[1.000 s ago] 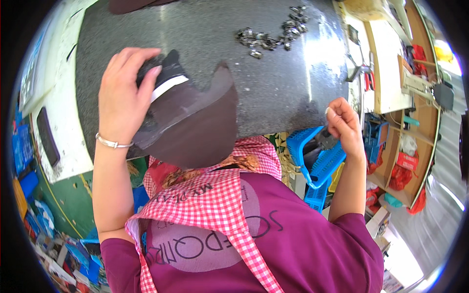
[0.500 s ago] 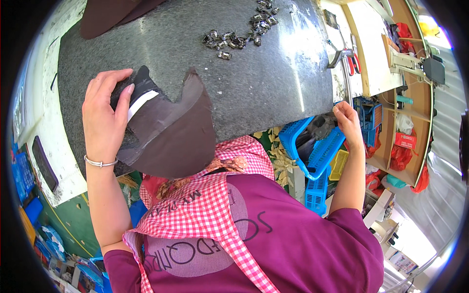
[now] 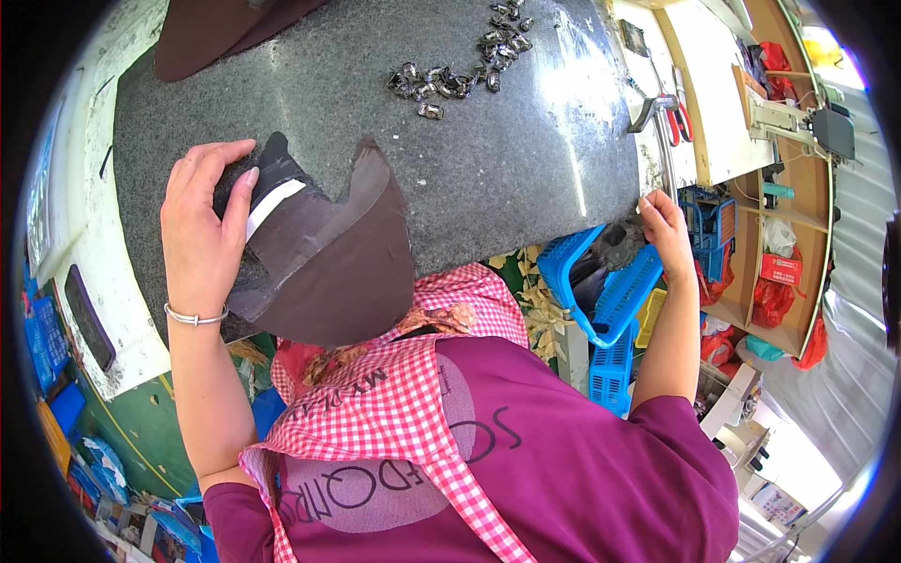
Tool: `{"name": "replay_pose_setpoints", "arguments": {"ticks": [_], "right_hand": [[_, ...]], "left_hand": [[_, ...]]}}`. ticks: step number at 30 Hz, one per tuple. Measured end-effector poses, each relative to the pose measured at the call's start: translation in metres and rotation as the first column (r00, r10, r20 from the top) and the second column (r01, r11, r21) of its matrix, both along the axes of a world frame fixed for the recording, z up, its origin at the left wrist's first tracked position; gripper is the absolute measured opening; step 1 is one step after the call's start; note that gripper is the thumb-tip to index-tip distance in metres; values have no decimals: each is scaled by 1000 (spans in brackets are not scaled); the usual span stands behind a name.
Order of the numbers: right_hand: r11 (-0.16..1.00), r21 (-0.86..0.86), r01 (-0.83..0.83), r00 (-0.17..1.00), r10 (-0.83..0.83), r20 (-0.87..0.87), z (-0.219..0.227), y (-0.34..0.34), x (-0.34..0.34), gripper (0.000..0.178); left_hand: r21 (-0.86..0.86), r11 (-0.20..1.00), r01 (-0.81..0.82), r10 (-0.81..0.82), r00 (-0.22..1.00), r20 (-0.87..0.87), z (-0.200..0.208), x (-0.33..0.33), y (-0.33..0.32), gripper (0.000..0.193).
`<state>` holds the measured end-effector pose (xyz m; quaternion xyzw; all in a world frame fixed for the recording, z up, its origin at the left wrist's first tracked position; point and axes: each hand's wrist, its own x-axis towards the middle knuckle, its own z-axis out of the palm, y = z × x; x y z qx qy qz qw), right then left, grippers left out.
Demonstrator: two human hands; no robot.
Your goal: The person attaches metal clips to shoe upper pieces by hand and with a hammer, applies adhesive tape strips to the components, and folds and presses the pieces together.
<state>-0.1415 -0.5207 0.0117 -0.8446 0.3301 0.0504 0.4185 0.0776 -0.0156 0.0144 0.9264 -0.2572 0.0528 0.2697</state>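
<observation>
A dark brown, leather-like cut piece point(image 3: 352, 258) with a curved edge and a white strip point(image 3: 275, 206) lies partly on the grey tabletop and overhangs its near edge, against my apron. My left hand point(image 3: 202, 211), a bangle at its wrist, curves around the piece's far left part, thumb beside the white strip and fingers beyond. At the table's right edge, above a blue basket point(image 3: 615, 296), my right hand point(image 3: 664, 230) is closed in a pinch. Whatever is between those fingertips is too small to name.
Several shiny metal buckles point(image 3: 446, 83) lie in a line toward the far side of the grey tabletop point(image 3: 488, 178). More brown pieces point(image 3: 221, 33) sit at the far left. Red-handled pliers point(image 3: 682, 122) and a hammer point(image 3: 655, 111) rest at the right. A phone-like dark slab point(image 3: 89, 314) lies left.
My right hand has shifted very slightly at the table edge, still pinched. My left hand and the brown piece hold nearly the same place.
</observation>
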Motion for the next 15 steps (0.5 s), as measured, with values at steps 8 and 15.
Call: {"name": "replay_pose_setpoints", "arguments": {"ticks": [8,15], "right_hand": [[997,-54,51,996,-54,-65,-10,-10,-13,34],[741,-665,90,976,69,209,-21,1,0,30]], "left_hand": [[-6,1000,10,-10,1000,-6,0,5,4,25],[-20,1000,12,-13,998,-54,4,4,31,38]]}}
